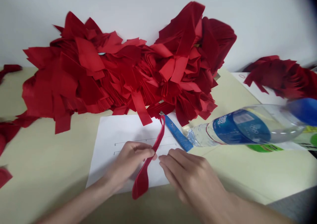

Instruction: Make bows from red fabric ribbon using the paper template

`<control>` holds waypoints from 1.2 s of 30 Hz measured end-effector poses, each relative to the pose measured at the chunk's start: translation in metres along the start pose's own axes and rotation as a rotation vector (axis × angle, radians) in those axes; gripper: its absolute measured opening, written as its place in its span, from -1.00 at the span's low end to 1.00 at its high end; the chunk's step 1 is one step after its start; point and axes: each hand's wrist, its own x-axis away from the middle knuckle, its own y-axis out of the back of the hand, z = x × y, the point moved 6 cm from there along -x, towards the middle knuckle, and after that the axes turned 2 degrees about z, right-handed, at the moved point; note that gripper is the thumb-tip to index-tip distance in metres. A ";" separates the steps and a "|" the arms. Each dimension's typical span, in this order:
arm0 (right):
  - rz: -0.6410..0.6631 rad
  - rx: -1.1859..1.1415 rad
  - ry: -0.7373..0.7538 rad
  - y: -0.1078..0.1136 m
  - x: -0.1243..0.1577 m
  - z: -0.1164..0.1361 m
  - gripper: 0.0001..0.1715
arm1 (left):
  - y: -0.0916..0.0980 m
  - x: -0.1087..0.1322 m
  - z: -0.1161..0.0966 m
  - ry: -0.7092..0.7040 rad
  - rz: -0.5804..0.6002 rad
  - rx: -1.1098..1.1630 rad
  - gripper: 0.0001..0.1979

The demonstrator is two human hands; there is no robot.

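Head view looks down on a narrow red fabric strip (142, 181) folded into a long loop. Its long axis slants from a narrow upper tip, pointing away from the person and up to the right, down to a rounded bend hanging toward the person at the lower left. The left hand (128, 164) has its grip clamped on the strip near mid-length, with the fingers closing on it from the left. The right hand (190, 177) has its grip apart, its curved fingers slightly spread, and their tips sit just beside the strip without clearly holding it. Beneath both grips lies a white paper sheet (119, 131) printed with thin dark lines, on a pale cream table (247, 174). Ahead of the right grip, a flat blue strip (177, 133) lies slanted across the paper's far corner. Further right of that grip, a clear plastic water bottle (237, 128) with a blue label lies on its side, its neck near the blue strip and its blurred blue cap (303, 110) at the far end. Well ahead of both grips, a large heap of red fabric strips (119, 75) rests against a white wall (260, 19). A smaller red heap (279, 75) lies beyond the bottle, and loose red scraps (7, 131) lie well left of the left grip.
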 end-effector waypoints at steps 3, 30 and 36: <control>0.055 -0.316 -0.161 0.000 -0.001 -0.018 -0.78 | -0.002 -0.003 0.006 0.048 0.133 0.164 -0.81; 0.253 -0.487 -0.142 0.008 -0.030 -0.033 -0.77 | -0.015 0.020 -0.019 -0.345 -0.161 -0.947 -0.86; 0.263 -0.439 -0.137 0.002 -0.035 -0.036 -0.80 | -0.022 0.022 -0.019 -0.455 -0.100 -1.004 -0.85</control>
